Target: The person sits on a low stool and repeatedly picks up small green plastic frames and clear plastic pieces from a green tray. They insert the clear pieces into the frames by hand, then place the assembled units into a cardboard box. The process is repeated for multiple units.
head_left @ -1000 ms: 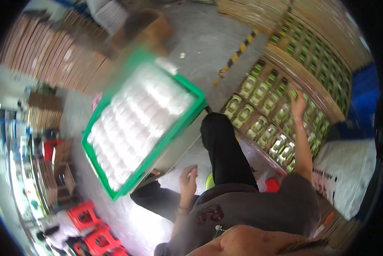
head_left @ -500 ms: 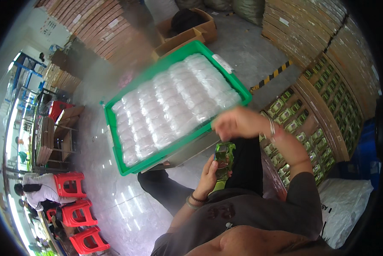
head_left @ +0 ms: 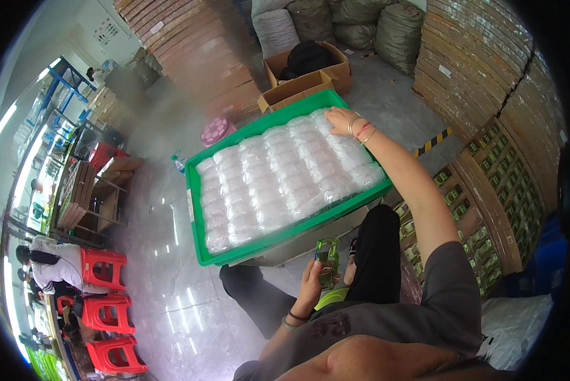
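Note:
My left hand point(head_left: 308, 287) is closed around a small see-through green block-shaped piece point(head_left: 327, 259), held low over my lap. Its fingers partly cover the piece, and I cannot make out its exact kind. My right arm stretches out over a green plastic tray point(head_left: 204, 254). At the tray's far right end, my right hand point(head_left: 343, 120) has its fingers bent onto a clear plastic-wrapped packet point(head_left: 323, 122); the fingertips are partly hidden. Rows of similar white, shiny packets point(head_left: 253, 184) fill the tray.
An open cardboard box point(head_left: 298, 95) with something black inside stands behind the tray. Cardboard trays of green pieces point(head_left: 469, 222) lean at my right beside tall stacks point(head_left: 469, 70). Red stools point(head_left: 107, 311) and a seated person point(head_left: 50, 267) are at the left; a pink stool point(head_left: 216, 130) stands behind.
My right hand has moved from above my lap, away from the green piece, to the tray's far right end. My left hand keeps its hold. The view has shifted, showing more of the background.

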{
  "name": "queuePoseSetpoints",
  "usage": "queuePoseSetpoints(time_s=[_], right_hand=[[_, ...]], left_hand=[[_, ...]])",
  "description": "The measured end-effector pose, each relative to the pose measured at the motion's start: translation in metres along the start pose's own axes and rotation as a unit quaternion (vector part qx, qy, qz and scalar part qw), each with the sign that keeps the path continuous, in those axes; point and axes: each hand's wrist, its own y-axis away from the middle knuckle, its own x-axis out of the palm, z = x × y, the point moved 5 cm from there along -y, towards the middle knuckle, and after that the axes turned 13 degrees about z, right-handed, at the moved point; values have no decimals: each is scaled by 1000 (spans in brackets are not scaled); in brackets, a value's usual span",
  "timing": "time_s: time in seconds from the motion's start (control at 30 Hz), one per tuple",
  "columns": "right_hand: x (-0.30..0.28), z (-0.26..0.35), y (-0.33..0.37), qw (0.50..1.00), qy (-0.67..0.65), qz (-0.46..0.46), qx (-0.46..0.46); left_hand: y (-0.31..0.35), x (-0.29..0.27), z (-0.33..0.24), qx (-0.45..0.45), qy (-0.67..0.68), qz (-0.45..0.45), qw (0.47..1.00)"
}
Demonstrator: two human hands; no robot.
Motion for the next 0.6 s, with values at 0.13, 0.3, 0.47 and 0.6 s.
queuePoseSetpoints(time_s=[0.13, 0.3, 0.47, 0.6], right_hand=[[-35, 7, 42, 981, -92, -170, 18], [-51, 57, 135, 899, -322, -297, -22], [-36, 136, 246, 834, -524, -171, -21], [-6, 147, 269, 814, -568, -125, 2]], left_hand=[[-3, -2, 0, 16, 17, 8, 1000], [-12, -4, 4, 20, 21, 10, 1000], [-23, 24, -19, -35, 107, 77, 991], [-36, 33, -15, -48, 168, 46, 984]])
